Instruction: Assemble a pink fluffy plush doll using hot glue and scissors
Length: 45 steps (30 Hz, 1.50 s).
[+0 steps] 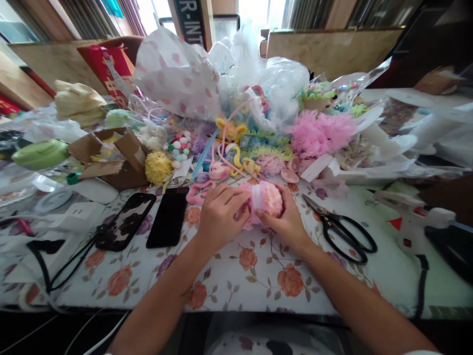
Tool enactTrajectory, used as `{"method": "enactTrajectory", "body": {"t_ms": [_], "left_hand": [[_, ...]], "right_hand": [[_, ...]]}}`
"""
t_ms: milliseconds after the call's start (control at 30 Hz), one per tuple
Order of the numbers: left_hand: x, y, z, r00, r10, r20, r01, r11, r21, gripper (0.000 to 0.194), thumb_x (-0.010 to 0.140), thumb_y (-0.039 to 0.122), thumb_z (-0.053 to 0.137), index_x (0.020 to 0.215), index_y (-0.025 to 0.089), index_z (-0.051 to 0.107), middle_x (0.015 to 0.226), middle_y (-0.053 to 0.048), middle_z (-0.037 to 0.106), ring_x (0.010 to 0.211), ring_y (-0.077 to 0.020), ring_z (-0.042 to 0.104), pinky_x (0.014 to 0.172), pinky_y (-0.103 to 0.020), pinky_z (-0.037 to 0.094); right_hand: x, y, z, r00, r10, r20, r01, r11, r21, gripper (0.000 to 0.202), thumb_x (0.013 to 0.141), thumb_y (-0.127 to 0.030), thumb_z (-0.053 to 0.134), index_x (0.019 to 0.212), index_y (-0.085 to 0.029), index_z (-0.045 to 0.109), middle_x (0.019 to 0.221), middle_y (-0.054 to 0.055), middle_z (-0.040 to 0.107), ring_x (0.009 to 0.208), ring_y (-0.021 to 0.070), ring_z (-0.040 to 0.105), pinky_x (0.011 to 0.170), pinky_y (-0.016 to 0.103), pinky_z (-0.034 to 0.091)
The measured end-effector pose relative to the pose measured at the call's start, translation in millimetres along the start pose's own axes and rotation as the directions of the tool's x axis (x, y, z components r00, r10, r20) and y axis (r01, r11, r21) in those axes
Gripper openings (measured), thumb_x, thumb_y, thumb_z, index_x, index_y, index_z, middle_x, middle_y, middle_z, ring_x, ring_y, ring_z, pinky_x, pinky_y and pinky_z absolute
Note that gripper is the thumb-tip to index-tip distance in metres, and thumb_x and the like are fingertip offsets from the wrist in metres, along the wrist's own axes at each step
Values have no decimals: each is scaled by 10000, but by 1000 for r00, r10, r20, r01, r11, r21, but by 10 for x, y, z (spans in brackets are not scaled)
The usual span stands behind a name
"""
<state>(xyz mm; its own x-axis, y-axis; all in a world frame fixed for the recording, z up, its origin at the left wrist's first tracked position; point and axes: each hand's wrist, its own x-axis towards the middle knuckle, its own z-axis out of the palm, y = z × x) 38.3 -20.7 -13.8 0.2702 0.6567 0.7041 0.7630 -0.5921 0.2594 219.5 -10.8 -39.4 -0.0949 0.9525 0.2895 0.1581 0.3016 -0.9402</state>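
Note:
Between my hands is a pink fluffy bundle (271,198), with a peach-coloured fuzzy end on the right and a pale white band around its middle. My right hand (290,222) is wrapped around its right side, the thumb pressed near the band. From the left, my left hand (221,212) pinches the bundle's pink edge with bent fingers; part of this grip is hidden. A pink fuzzy loop (199,192) lies just left of my left hand. Behind the bundle sits a small pink toy head (219,170) with a drawn face.
Black-handled scissors (343,231) lie to the right, beside a white glue gun (417,217). Two phones, one a dark phone (168,217), rest at left near an open cardboard box (111,158). Craft pieces, a pink feathery pile (320,133) and plastic bags (177,74) are heaped behind.

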Motion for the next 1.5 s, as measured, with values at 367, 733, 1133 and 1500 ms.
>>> {"method": "enactTrajectory", "body": {"t_ms": [367, 733, 1133, 1500], "left_hand": [[-63, -27, 24, 999, 48, -10, -48, 999, -20, 244, 874, 125, 535, 977, 225, 732, 893, -59, 751, 870, -223, 643, 885, -403, 492], [2, -33, 51, 951, -287, -116, 261, 945, -198, 153, 799, 159, 625, 807, 239, 756, 791, -21, 747, 793, -203, 652, 879, -381, 492], [89, -21, -91, 714, -687, -136, 516, 648, -560, 94, 724, 238, 743, 806, 215, 781, 751, -4, 722, 656, -115, 623, 605, -219, 497], [373, -989, -773, 368, -767, -525, 357, 638, -682, 159, 650, 135, 786, 797, 129, 725, 705, 29, 693, 626, -78, 594, 620, -210, 498]], "right_hand": [[-21, 25, 13, 997, -13, -72, 8, 998, -67, 645, 647, -337, 756, 1223, -233, 485, 1227, 87, 583, 1145, 283, 554, 1020, 456, 418], [-37, 27, 19, 999, 34, -6, -34, 999, 34, 625, 655, -316, 750, 1212, -230, 481, 1232, 82, 574, 1149, 275, 549, 1027, 455, 411], [2, 112, -17, 989, 136, -62, -125, 981, 151, 597, 669, -401, 767, 1181, -233, 512, 1159, 79, 607, 1080, 279, 590, 955, 454, 467], [22, 215, 10, 992, -19, -124, 38, 988, 152, 606, 700, -379, 756, 1229, -211, 513, 1172, 93, 593, 1067, 263, 583, 947, 428, 463]]}}
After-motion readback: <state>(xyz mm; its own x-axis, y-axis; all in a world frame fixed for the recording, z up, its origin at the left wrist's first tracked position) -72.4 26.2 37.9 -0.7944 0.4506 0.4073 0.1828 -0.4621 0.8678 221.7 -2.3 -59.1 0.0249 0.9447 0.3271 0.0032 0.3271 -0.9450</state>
